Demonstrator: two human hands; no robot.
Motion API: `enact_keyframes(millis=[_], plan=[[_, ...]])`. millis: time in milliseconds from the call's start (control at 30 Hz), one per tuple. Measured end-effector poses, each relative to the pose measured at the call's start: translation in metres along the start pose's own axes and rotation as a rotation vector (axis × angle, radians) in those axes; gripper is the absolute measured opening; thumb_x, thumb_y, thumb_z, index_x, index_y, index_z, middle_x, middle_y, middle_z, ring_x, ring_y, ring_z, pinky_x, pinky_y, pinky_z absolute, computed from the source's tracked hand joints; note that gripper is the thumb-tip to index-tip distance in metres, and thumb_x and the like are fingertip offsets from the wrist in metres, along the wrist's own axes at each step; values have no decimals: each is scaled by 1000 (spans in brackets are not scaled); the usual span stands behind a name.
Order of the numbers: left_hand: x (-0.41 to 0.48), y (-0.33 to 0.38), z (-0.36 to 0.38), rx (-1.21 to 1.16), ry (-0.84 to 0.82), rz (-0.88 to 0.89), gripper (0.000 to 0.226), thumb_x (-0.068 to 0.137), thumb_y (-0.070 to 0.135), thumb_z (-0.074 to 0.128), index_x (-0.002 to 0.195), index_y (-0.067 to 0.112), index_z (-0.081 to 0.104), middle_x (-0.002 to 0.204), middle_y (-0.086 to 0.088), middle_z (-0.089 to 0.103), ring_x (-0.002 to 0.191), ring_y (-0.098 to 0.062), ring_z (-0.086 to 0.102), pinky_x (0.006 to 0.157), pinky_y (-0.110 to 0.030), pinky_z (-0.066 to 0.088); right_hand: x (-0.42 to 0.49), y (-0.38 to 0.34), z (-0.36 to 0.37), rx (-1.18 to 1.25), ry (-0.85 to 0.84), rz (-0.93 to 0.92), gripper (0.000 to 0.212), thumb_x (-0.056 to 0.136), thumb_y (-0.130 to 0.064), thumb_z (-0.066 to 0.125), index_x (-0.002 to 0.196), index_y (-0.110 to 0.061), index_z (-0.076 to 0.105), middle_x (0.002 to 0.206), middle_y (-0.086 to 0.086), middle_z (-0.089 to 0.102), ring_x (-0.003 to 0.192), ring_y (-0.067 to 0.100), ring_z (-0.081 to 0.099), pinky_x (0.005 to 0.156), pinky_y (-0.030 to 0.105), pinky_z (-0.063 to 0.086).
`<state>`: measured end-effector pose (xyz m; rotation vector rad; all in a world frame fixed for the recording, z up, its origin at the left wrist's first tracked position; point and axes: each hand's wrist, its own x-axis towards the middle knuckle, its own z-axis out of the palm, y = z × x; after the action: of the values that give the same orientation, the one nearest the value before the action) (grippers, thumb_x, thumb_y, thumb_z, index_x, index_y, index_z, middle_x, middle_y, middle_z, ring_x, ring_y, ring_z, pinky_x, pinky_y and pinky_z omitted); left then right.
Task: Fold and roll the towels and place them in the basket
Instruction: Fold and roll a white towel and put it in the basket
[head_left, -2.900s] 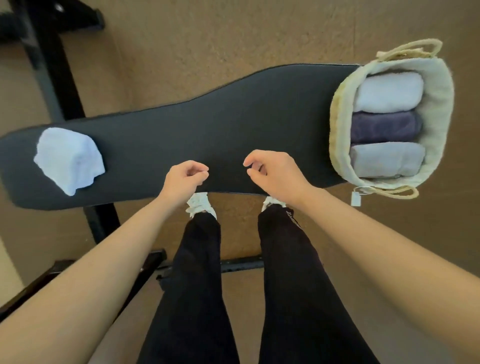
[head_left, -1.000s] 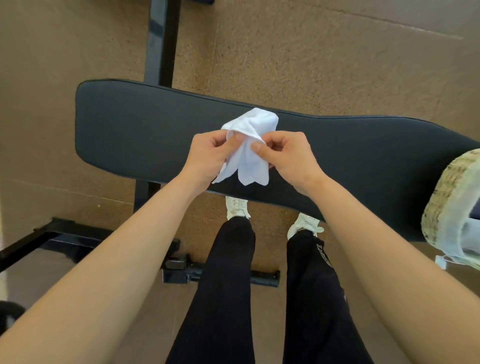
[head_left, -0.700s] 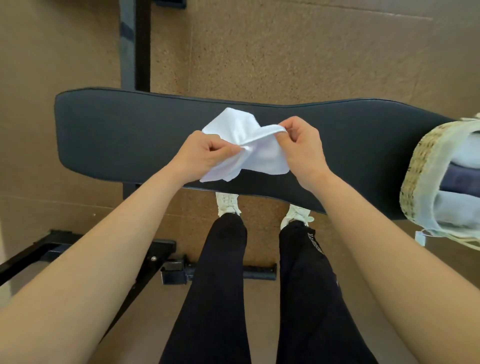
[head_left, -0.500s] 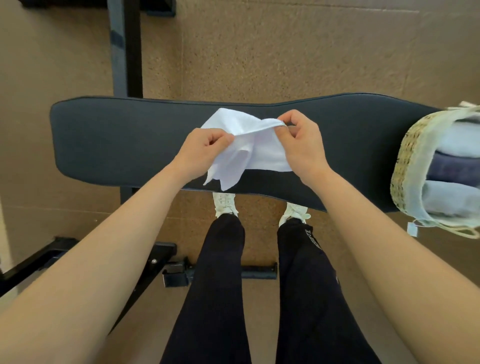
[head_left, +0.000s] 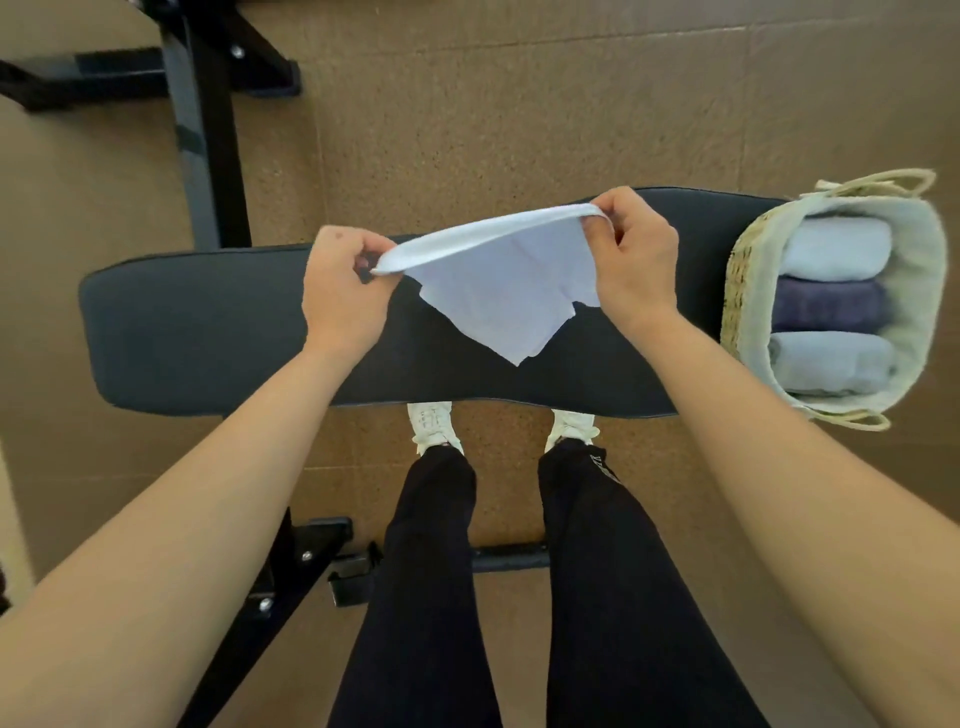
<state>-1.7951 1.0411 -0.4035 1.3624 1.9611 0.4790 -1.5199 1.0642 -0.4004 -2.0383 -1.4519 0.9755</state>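
head view, looking straight down from where the person stands: a white towel (head_left: 498, 280) is held up over the middle of a dark padded bench (head_left: 208, 332). the left hand (head_left: 345, 291) pinches its left corner, thumb and curled fingers closed on the hem; the fingertips themselves are out of sight behind the cloth and knuckles. the right hand (head_left: 631, 260) grips the right corner a little farther away, fingers curled round the hem, and the exact hold is hard to make out. the top edge runs in a shallow arc between the two hands, and the rest hangs in a loose, creased point toward the near side. whether that point touches the bench i cannot tell.

at the right end of the bench sits a woven basket (head_left: 740, 291) with a pale lining; it hides that end of the pad. inside, three rolled towels lie side by side: a pale roll (head_left: 831, 247) farthest, a purple roll (head_left: 826, 306) in the middle, a grey-blue roll (head_left: 831, 364) nearest.

past the near edge of the bench, white shoes (head_left: 431, 423) peek out, partly covered by dark trouser legs (head_left: 431, 571). a black metal frame (head_left: 208, 130) runs off at far left, cut by the picture's top edge.
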Motion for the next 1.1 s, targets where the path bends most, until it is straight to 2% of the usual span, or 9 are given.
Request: enact_keyframes(millis=[133, 267, 333, 400, 500, 700, 800, 933, 1100], plan=[[13, 43, -5, -241, -102, 60, 7, 95, 11, 68, 95, 18, 65, 95, 13, 67, 88, 3, 62, 78, -18, 51, 11, 2, -18, -311, 19, 64, 15, 96, -24, 58, 107, -18, 67, 107, 2, 61, 101, 22, 55, 84, 36, 43], [15, 82, 3, -254, -284, 237, 20, 92, 13, 67, 86, 31, 63, 85, 3, 68, 78, -7, 59, 69, -27, 49, -1, -22, -18, -297, -141, -205, 73, 79, -38, 77, 145, -30, 48, 144, -4, 44, 124, 24, 42, 95, 35, 33], [14, 95, 10, -262, -348, 287, 19, 92, 16, 66, 84, 32, 62, 83, -4, 67, 74, -10, 55, 66, -26, 45, -9, -39, -14, -84, -267, -371, 72, 78, -37, 78, 144, -30, 50, 138, -11, 49, 118, 12, 47, 98, 31, 38], [13, 100, 15, -264, -350, 303, 12, 93, 18, 68, 85, 25, 63, 80, -2, 62, 71, -9, 50, 65, -21, 42, -9, -50, -14, 77, -317, -303, 39, 86, -27, 76, 124, -26, 66, 111, -17, 64, 92, -2, 54, 82, 24, 47], [10, 92, 23, -286, -277, 252, 14, 94, 28, 71, 92, 19, 62, 79, 4, 59, 67, -6, 47, 62, -19, 42, -1, -54, -19, 146, -263, -132, 5, 93, -14, 68, 95, -12, 73, 83, 1, 70, 65, 13, 63, 60, 32, 56], [-4, 43, 57, -50, -87, 13, 9, 90, 25, 70, 94, 25, 62, 101, 7, 64, 90, -11, 58, 82, -37, 56, 2, -51, -29, 404, -175, -61, 8, 94, 1, 57, 97, 5, 63, 93, 22, 66, 70, 16, 66, 64, 34, 58], [0, 29, 71, -88, -53, -58, 36, 87, 27, 75, 119, 27, 57, 123, 10, 58, 116, -14, 53, 100, -41, 51, 5, -44, -41, 473, -129, -88, 12, 95, -1, 56, 101, 0, 66, 95, 13, 67, 75, 13, 63, 62, 26, 55], [13, 45, 89, -14, -165, 106, 77, 87, 37, 73, 154, 31, 37, 157, 8, 40, 141, -19, 34, 109, -30, 29, 7, -35, -56, 480, -143, -124, 21, 93, -2, 57, 102, -11, 74, 94, -6, 70, 79, 7, 58, 64, 21, 47], [38, 105, 116, -17, -226, 278, 50, 90, 44, 65, 139, 41, 60, 158, 13, 39, 143, -23, 31, 112, -38, 25, 7, -25, -78, 393, -179, -186, 14, 96, -8, 65, 101, -15, 76, 93, -1, 75, 86, 21, 67, 77, 27, 54]])
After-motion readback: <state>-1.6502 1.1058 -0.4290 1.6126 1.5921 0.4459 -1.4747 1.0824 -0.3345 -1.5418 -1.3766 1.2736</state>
